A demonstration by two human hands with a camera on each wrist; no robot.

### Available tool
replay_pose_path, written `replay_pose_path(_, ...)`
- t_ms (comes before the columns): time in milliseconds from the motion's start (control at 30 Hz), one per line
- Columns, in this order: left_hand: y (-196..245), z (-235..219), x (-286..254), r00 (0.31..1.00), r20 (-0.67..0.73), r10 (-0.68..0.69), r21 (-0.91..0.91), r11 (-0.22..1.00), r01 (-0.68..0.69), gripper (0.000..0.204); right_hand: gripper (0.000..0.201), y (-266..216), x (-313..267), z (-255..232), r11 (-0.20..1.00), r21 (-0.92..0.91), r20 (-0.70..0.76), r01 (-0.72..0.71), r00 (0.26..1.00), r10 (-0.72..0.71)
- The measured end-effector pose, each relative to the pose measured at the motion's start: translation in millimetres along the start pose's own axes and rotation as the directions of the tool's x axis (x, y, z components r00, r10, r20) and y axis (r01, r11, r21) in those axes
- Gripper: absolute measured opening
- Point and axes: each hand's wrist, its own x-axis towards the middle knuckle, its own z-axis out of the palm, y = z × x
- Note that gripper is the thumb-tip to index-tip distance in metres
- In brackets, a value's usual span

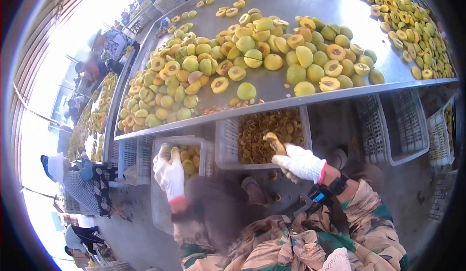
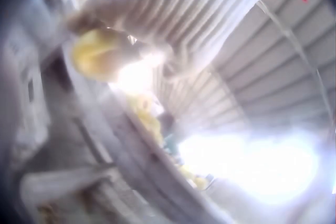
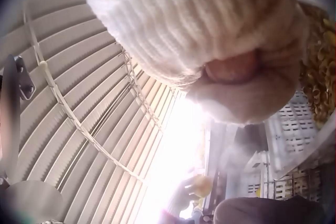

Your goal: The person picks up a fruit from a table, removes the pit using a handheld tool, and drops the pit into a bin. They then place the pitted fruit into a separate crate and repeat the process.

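My left hand (image 1: pixel 170 174), in a white knit glove, is over a pale plastic crate (image 1: pixel 156 193) holding yellow fruit halves (image 1: pixel 189 158). Its fingers hold a yellow piece of fruit (image 2: pixel 94 56), blurred in the left wrist view and also visible beyond the other hand in the right wrist view. My right hand (image 1: pixel 301 163), gloved too, is curled near the front rim of a crate of brown-yellow scraps (image 1: pixel 264 130). It grips a thing with a rounded reddish-brown end (image 3: pixel 233 69); the rest is hidden by the glove. A stained yellow-brown tip (image 1: pixel 275 143) projects from this hand.
A metal table (image 1: pixel 286 100) ahead bears a heap of whole and halved yellow-green stone fruit (image 1: pixel 252 57), with another heap (image 1: pixel 412 28) at right. White slatted crates (image 1: pixel 393 125) stand beneath its edge. Several people (image 1: pixel 80 186) work at the left.
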Motion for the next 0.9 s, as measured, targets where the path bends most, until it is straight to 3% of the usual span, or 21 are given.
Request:
replay_pose_path(33, 34, -5, 18, 0.99, 0.041, 0.135, -0.163, 0.979, -0.127, 0.045, 0.034, 2, 3, 4, 1.0, -0.004, 0.004, -0.006, 1.0, 0.006)
replay_pose_path(67, 50, 6, 32, 0.976, 0.113, 0.186, -0.391, 0.911, -0.129, 0.044, 0.036, 6, 7, 4, 1.0, 0.012, 0.026, 0.002, 1.0, -0.003)
replay_pose_path(100, 71, 17, 49, 0.934, 0.167, 0.317, -0.434, 0.874, -0.219, 0.046, 0.037, 4, 5, 1, 1.0, -0.005, 0.02, 0.006, 1.0, -0.006)
replay_pose_path(133, 100, 24, 60, 0.905, 0.281, 0.319, -0.431, 0.885, -0.178, 0.048, 0.039, 2, 4, -2, 1.0, -0.018, 0.013, 0.007, 1.0, -0.007)
replay_pose_path(200, 137, 54, 88, 0.831, 0.38, 0.406, -0.202, 0.913, -0.354, 0.057, 0.043, 8, 8, -5, 0.977, -0.192, -0.13, 0.093, 0.984, -0.119)
replay_pose_path(233, 146, 74, 104, 0.789, 0.405, 0.462, -0.176, 0.886, -0.429, 0.06, 0.044, 13, 10, -7, 0.955, -0.276, -0.194, 0.108, 0.967, -0.166)
replay_pose_path(267, 166, 73, 104, 0.798, 0.456, 0.393, -0.097, 0.914, -0.395, 0.062, 0.045, 20, 12, -9, 0.914, -0.368, -0.26, 0.172, 0.924, -0.279)
replay_pose_path(333, 166, 105, 119, 0.747, 0.518, 0.417, -0.133, 0.902, -0.412, 0.062, 0.048, 35, 17, -16, 0.791, -0.562, -0.34, 0.243, 0.804, -0.488)
replay_pose_path(367, 165, 118, 123, 0.751, 0.516, 0.412, -0.135, 0.905, -0.404, 0.062, 0.048, 41, 21, -23, 0.7, -0.695, -0.339, 0.163, 0.785, -0.519)
replay_pose_path(400, 168, 119, 119, 0.756, 0.511, 0.409, -0.136, 0.907, -0.398, 0.062, 0.049, 60, 36, -31, 0.583, -0.812, -0.345, -0.003, 0.809, -0.475)
replay_pose_path(467, 171, 114, 107, 0.755, 0.49, 0.435, -0.177, 0.898, -0.402, 0.057, 0.05, 103, 55, -47, 0.347, -0.929, -0.246, -0.129, 0.917, -0.316)
replay_pose_path(533, 160, 114, 104, 0.761, 0.43, 0.486, -0.244, 0.874, -0.42, 0.055, 0.047, 103, 52, -45, 0.407, -0.896, -0.32, -0.177, 0.893, -0.316)
replay_pose_path(567, 147, 134, 112, 0.764, 0.391, 0.513, -0.361, 0.849, -0.385, 0.051, 0.047, 100, 49, -45, 0.447, -0.879, -0.336, -0.167, 0.881, -0.333)
replay_pose_path(600, 147, 119, 102, 0.789, 0.346, 0.507, -0.397, 0.841, -0.367, 0.049, 0.046, 98, 47, -43, 0.494, -0.856, -0.354, -0.152, 0.868, -0.348)
replay_pose_path(633, 147, 104, 94, 0.813, 0.34, 0.474, -0.448, 0.841, -0.303, 0.047, 0.042, 100, 50, -46, 0.528, -0.831, -0.328, -0.177, 0.922, -0.206)
replay_pose_path(667, 148, 92, 87, 0.833, 0.33, 0.444, -0.501, 0.83, -0.244, 0.045, 0.043, 103, 48, -43, 0.603, -0.788, -0.328, -0.119, 0.912, -0.248)
replay_pose_path(733, 139, 80, 68, 0.82, 0.346, 0.456, -0.859, 0.506, 0.082, 0.043, 0.044, 103, 46, -42, 0.713, -0.701, -0.327, 0.018, 0.881, -0.343)
replay_pose_path(800, 129, 53, 36, 0.799, 0.327, 0.504, -0.934, 0.041, 0.356, 0.046, 0.052, 93, 41, -29, 0.833, -0.498, -0.361, 0.241, 0.816, -0.452)
replay_pose_path(833, 114, 50, 25, 0.735, 0.404, 0.544, -0.881, 0.017, 0.472, 0.048, 0.051, 51, 16, -22, 0.96, -0.217, -0.317, 0.179, 0.917, -0.243)
replay_pose_path(867, 108, 39, 5, 0.682, 0.464, 0.564, -0.811, -0.04, 0.584, 0.047, 0.05, 13, -6, -14, 0.997, 0.064, -0.197, 0.05, 0.98, -0.037)
replay_pose_path(900, 101, 40, -11, 0.655, 0.521, 0.547, -0.745, -0.084, 0.662, 0.046, 0.05, 9, -5, -8, 0.987, 0.0, -0.195, 0.161, 0.968, -0.158)
